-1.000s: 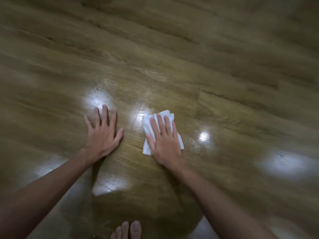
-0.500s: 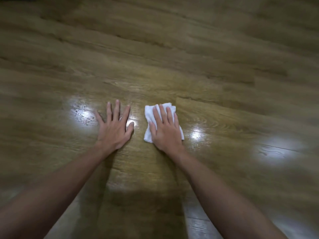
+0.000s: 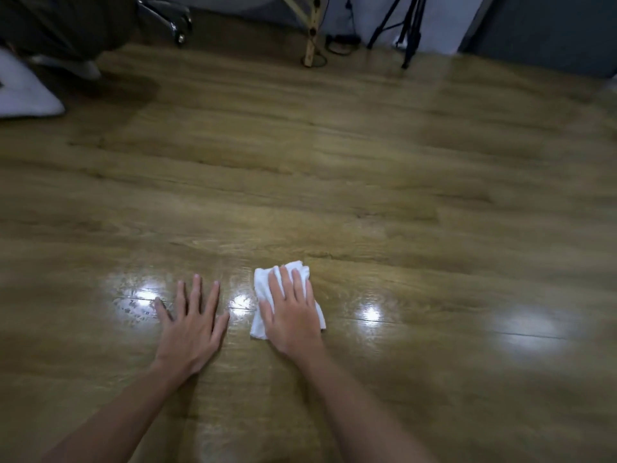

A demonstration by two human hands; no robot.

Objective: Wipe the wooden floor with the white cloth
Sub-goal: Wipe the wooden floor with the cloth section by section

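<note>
Head view, looking down at two bare forearms reaching up from the bottom of the frame. The right hand point(image 3: 291, 315) lies flat on the white cloth point(image 3: 263, 295), just right of the frame's centre line and below the middle; its grip is apart, fingers straight and pressed down on the fabric, not curled round it. The cloth is crumpled and folded, lying on the wooden floor point(image 3: 334, 182), with its edges showing to the left of the hand, past the fingertips, and at the lower right of the palm. The left hand point(image 3: 190, 324) rests palm down on the bare floor just beside the cloth, to its left, not touching it; its grip is also apart, fingers spread and straight, holding nothing.

Bright light glare spots sit on the glossy planks in a row at about the height of the hands, across the lower half of the frame.

Along the top edge stand a chair base with castors point(image 3: 173, 18) at upper left, a pale wooden leg point(image 3: 312, 38) near top centre, and black tripod legs point(image 3: 409, 31) to its right. A white object point(image 3: 23, 91) lies at the far left edge; what it is cannot be told.
</note>
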